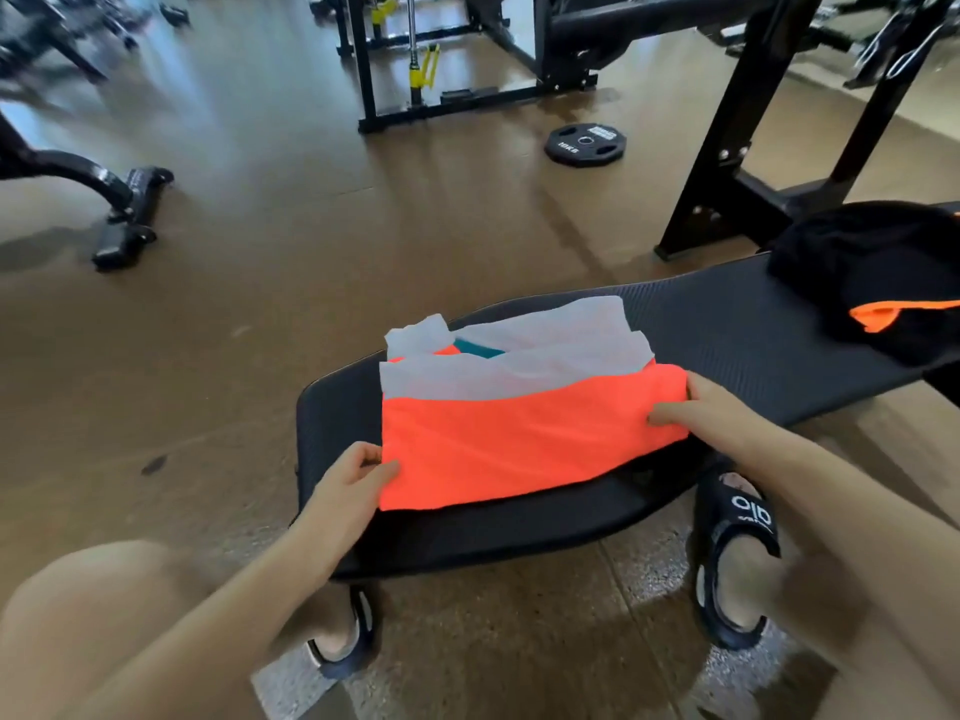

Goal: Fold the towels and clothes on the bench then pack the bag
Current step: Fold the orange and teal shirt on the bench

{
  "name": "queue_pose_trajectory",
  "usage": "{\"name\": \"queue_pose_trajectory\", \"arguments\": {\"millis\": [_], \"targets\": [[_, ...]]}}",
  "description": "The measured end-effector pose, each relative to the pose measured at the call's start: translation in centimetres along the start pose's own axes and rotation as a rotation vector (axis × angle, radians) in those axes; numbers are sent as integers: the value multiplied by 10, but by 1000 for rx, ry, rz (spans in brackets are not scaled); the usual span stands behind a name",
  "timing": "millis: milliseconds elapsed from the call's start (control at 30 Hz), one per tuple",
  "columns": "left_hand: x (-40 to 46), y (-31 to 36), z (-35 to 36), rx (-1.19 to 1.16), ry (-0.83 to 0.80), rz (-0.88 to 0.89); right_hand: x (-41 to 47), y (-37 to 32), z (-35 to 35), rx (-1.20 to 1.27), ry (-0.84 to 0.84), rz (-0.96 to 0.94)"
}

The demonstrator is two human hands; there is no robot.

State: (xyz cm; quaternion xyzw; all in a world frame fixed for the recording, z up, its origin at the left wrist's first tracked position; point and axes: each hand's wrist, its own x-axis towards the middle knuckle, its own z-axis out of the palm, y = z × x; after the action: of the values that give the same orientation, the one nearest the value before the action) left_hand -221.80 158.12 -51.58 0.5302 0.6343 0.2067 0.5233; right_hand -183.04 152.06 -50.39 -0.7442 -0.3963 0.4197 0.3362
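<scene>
Orange-and-white garment (524, 433) lies flat on the desk (727, 324) between both hands: left hand (353, 480) pinches its near-left corner, right hand (711, 413) grips the right edge, likely keeping the fold square.

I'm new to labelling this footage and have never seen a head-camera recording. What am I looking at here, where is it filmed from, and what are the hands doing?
There is no machine here: a person wears one wide-angle camera on the head, looking forward and down, so you see their own arms, knees and sandals. The place is a gym. In front of them is a black padded bench. On it lies an orange and white garment, partly folded flat. The left hand pinches its near left corner, and the right hand grips its right edge. Further along the bench, apart from it, sits a black pile with an orange patch, clothing or a bag, I cannot tell which. A weight plate lies on the floor behind.
</scene>
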Motion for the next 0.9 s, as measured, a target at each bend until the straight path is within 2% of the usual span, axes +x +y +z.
{"name": "queue_pose_trajectory", "arguments": {"millis": [300,467,667,767,900], "targets": [[7,16,-9,-38,-131,-170,-4,5,-5,-122,25,33],[39,45,-9,16,-18,-116,6,1,-7,-63,89,5],[73,72,-5,58,34,-51,29,-4,-6,-131,45,67],[82,79,-5,117,4,10,35,-10,-8,-142,57,41],[87,75,-13,355,-75,230,38,-14,-13,-144,55,27]]}}
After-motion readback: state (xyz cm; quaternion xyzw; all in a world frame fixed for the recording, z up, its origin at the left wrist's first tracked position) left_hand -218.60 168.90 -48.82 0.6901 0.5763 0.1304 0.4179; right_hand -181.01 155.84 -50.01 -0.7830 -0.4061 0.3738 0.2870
